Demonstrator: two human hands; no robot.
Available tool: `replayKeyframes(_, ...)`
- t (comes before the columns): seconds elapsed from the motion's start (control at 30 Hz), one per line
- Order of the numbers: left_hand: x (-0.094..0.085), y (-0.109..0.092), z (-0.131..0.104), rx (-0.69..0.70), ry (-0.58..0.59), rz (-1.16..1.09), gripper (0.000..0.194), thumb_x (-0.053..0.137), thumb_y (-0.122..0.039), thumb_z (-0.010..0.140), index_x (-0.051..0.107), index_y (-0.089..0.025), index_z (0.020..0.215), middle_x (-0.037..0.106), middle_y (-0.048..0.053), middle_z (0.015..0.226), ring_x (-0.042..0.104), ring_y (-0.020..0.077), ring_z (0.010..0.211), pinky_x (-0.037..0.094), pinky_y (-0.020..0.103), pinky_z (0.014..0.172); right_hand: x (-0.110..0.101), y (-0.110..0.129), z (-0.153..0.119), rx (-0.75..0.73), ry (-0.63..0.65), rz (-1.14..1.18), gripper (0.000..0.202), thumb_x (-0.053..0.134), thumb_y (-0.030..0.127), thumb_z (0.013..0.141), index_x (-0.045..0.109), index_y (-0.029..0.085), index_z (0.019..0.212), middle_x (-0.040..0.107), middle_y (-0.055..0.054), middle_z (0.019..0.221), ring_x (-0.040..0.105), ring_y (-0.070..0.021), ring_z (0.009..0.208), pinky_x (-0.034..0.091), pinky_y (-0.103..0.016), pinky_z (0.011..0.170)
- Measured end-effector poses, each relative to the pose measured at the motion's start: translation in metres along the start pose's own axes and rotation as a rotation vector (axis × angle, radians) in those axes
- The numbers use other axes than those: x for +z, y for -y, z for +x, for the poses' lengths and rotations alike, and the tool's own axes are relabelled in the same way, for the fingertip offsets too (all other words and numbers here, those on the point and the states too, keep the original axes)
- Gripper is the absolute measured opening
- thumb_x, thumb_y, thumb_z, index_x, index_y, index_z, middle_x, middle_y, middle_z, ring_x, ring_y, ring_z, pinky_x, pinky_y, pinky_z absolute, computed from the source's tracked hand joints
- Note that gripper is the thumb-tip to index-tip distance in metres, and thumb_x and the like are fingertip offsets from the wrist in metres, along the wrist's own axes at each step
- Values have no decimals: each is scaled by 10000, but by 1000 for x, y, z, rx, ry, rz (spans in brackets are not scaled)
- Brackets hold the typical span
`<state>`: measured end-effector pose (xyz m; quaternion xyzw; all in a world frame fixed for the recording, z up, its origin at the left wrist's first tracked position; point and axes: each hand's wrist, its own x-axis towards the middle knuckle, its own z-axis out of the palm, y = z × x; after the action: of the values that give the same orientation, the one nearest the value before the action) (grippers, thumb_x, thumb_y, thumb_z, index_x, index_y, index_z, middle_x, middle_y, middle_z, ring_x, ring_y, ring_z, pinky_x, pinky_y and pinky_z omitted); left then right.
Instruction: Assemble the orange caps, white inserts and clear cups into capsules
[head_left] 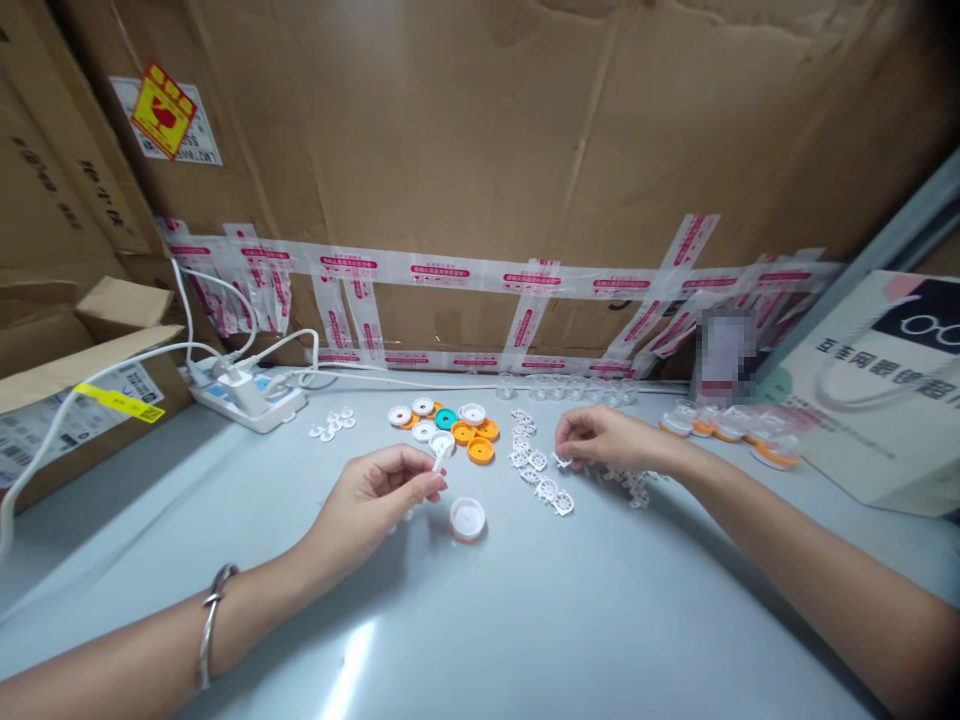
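Note:
My left hand [394,487] pinches a small white plastic piece [439,464] between thumb and fingertips, left of the middle of the table. Just right of it, a round white cup with an orange base [467,518] sits on the table. My right hand [589,438] is closed on a small white part [561,461], beside a scattered row of white wheel-shaped parts [547,490]. Behind my left hand lie orange discs [481,451], white discs [472,413] and a teal disc [446,419]. More small white parts [637,488] lie partly under my right forearm.
Small white pieces [332,425] lie near a power strip [262,405] with cables at the left. Clear caps [570,388] line the back, below a large cardboard box [450,130]. Capped orange pieces [772,452] and a paper bag [885,400] stand at the right.

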<state>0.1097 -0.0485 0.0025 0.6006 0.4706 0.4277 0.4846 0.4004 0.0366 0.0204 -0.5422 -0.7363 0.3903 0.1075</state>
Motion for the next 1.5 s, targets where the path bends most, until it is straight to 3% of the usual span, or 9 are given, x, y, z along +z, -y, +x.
replayKeyframes(0.1, 0, 0, -2, 99, 4, 138, 151, 601, -313, 784, 617, -162, 784, 645, 12, 732, 594, 125, 675, 452, 209, 608, 11, 18, -7, -29, -70, 286, 229, 687, 340, 669, 557, 163, 734, 643, 4, 608, 617, -115, 580, 476, -226, 571)
replayKeyframes(0.2, 0, 2, -5, 329, 33, 392, 123, 570, -275, 820, 628, -167, 806, 656, 24, 762, 594, 128, 692, 456, 223, 644, 38, 39, -15, -97, -112, 496, 237, 709, 341, 661, 585, 160, 749, 664, 2, 653, 634, -108, 603, 507, -241, 616)
replayKeyframes(0.33, 1, 8, -9, 662, 89, 679, 118, 518, -209, 862, 624, -164, 838, 656, 28, 739, 590, 119, 668, 440, 217, 623, 79, 57, -20, -148, -73, 608, 197, 718, 327, 650, 634, 157, 707, 650, 15, 654, 629, -107, 609, 529, -263, 642)
replayKeyframes(0.43, 3, 13, -10, 773, 89, 858, 143, 490, -194, 874, 615, -160, 813, 647, 27, 698, 578, 123, 632, 429, 223, 598, 96, 63, -23, -176, -77, 645, 169, 702, 319, 666, 663, 163, 717, 651, 18, 663, 619, -103, 606, 533, -277, 670)
replayKeyframes(0.9, 5, 18, -9, 810, 12, 1103, 227, 419, -168, 880, 591, -149, 732, 611, 29, 627, 560, 141, 566, 426, 244, 553, 101, 62, -23, -169, -33, 742, 210, 694, 344, 689, 677, 172, 809, 688, -12, 820, 646, -137, 790, 506, -319, 817)
replayKeyframes(1.1, 5, 18, -9, 773, 23, 1089, 222, 414, -166, 875, 595, -157, 746, 618, 30, 628, 574, 145, 579, 427, 245, 555, 103, 63, -25, -114, -18, 785, 250, 721, 353, 657, 672, 166, 815, 702, -20, 815, 661, -143, 776, 506, -321, 819)
replayKeyframes(1.3, 8, 16, -11, 788, 13, 1042, 207, 436, -156, 857, 575, -158, 704, 594, 15, 580, 545, 126, 526, 405, 226, 515, 109, 64, -27, -120, -26, 823, 357, 812, 299, 520, 621, 175, 795, 680, 8, 715, 675, -162, 708, 537, -322, 753)
replayKeyframes(1.5, 10, 17, -11, 834, 10, 1000, 211, 457, -169, 858, 548, -158, 668, 577, 3, 565, 510, 113, 504, 387, 219, 502, 114, 66, -32, -187, -87, 716, 296, 760, 345, 601, 617, 166, 788, 660, -11, 758, 654, -144, 716, 535, -307, 759)
